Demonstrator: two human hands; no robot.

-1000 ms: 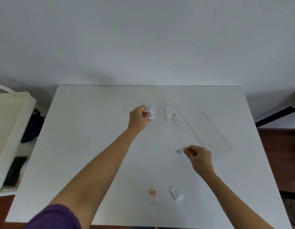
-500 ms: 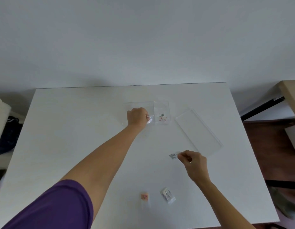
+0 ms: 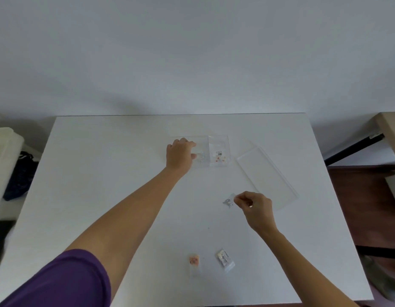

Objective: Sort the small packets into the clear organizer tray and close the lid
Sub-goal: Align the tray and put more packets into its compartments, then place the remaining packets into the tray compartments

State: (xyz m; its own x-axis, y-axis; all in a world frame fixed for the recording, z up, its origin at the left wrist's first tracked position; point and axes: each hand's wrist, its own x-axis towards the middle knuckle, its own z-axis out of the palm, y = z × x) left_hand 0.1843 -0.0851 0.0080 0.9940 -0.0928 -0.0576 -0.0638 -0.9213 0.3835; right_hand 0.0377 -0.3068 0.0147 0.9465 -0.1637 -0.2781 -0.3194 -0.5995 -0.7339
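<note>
Left hand (image 3: 180,155): has come down into the tray (image 3: 218,138) near the table's (image 3: 103,173) far edge, fingers easing off a packet (image 3: 200,156) in the middle slot.
Right hand (image 3: 255,206): pinching a silver packet (image 3: 228,201), next in.
Left over: two packets (image 3: 224,258) by the near edge; lid (image 3: 267,173) off, lying right.

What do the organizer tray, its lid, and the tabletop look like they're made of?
Organizer tray and lid: likely clear rigid plastic, since the table shows through and the edges catch faint highlights. Table: smooth matte white surface, possibly laminate; the frame can't settle that.
</note>
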